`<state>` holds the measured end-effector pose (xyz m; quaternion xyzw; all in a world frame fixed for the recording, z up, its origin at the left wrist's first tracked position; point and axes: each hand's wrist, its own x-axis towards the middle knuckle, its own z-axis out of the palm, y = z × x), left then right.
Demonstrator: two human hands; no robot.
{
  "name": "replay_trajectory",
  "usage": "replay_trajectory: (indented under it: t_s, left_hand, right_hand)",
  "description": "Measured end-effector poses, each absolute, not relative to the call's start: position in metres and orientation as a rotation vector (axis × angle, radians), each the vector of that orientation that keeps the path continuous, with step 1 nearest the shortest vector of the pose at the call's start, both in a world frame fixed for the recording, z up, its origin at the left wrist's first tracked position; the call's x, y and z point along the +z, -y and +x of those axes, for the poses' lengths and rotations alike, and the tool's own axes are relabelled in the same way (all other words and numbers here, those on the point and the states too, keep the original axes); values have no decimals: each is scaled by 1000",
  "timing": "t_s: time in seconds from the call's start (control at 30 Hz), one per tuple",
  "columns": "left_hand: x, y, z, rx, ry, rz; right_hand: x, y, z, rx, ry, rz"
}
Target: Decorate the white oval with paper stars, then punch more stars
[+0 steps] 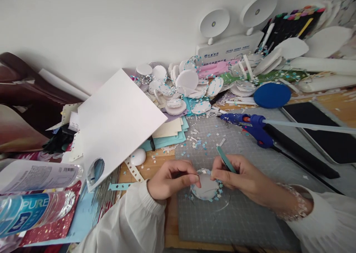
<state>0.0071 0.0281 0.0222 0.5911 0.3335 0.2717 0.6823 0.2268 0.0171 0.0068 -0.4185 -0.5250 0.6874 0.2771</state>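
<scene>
A round white disc (206, 189), its rim ringed with tiny white and blue star shapes on a thin strand, lies on the grey cutting mat (200, 223). At its left edge my left hand (174, 179) is closed in a pinch, thumb and forefinger over the rim. My right hand (239, 175) is closed around a slim flat teal tool (226, 158) that looks like tweezers; its working end is hidden by the fingers. The right thumb and forefinger touch the disc's upper right rim. A thin clear loop of strand (226, 205) curls out beside the disc.
Behind the mat sit piled white discs (187, 80) with star strands. A blue glue gun (250, 125) with a long glue stick, a phone (319, 130) and a blue round pad (272, 95) are at right. A white board (122, 119) and a water bottle (33, 212) stand left.
</scene>
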Motion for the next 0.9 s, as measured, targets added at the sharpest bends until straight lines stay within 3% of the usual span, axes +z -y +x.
replay_trajectory:
  t_s: [0.43, 0.9]
  left_hand:
    - [17, -30, 9, 682, -777, 1288]
    - [18, -29, 8, 721, -800, 1216]
  right_hand:
    - [9, -13, 219, 2071, 1125, -1064]
    - [8, -18, 224, 2054, 1007, -1087]
